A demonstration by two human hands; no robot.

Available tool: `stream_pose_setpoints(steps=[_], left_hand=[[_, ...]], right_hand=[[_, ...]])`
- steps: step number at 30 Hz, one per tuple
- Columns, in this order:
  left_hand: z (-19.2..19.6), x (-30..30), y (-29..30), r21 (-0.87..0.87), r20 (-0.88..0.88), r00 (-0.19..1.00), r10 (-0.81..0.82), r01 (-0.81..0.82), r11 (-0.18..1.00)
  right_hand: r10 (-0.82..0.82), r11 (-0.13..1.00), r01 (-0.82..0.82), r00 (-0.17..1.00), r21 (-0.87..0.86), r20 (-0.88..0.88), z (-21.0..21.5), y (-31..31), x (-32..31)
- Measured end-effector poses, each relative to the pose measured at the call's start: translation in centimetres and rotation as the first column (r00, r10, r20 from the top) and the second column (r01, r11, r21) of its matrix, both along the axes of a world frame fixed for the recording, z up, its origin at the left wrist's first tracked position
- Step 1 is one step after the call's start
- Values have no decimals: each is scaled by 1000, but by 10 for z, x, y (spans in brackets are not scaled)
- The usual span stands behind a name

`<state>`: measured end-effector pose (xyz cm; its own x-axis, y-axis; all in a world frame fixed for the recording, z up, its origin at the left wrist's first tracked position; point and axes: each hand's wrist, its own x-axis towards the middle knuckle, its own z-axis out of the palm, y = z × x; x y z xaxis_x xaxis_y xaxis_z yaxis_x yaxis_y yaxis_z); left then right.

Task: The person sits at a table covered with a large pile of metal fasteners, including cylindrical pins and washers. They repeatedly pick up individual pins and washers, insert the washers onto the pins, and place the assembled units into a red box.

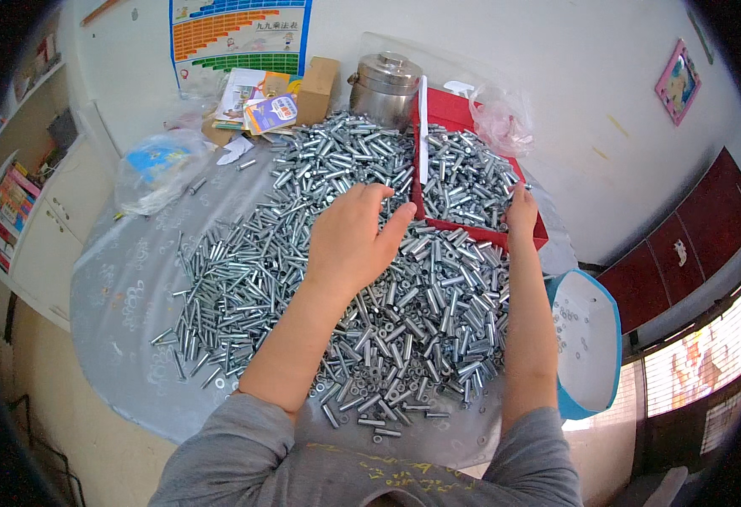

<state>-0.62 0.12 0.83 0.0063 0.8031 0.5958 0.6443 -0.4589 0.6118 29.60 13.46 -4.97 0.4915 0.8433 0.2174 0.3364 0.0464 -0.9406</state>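
A big heap of silver metal sleeves and bolts covers the round table. A red box at the back holds more of them. My left hand rests on the heap with fingers curled, fingertips at the box's near left corner. Whether it holds any pieces is hidden. My right hand grips the box's near right rim, with only its back visible.
A steel lidded pot, a cardboard box, papers and plastic bags stand at the back. A white bowl with a blue rim holding a few small parts sits at the right edge. A white cabinet is at left.
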Motion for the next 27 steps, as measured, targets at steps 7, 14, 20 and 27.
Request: stream_pose_setpoints(steps=[7, 14, 20, 27], left_hand=[[0, 4, -5, -24, 107, 989, -97, 100, 995], [-9, 20, -12, -54, 167, 923, -346, 359, 932], [-28, 42, -16, 28, 635, 562, -530, 669, 743], [-12, 43, -21, -133, 936, 325, -135, 681, 720]], right_hand=[[586, 807, -372, 401, 459, -704, 48, -90, -78], [680, 733, -409, 447, 543, -581, 60, -144, -137], [732, 677, -474, 514, 563, -447, 53, -150, -163], [712, 699, -579, 614, 419, -340, 50, -160, -176]])
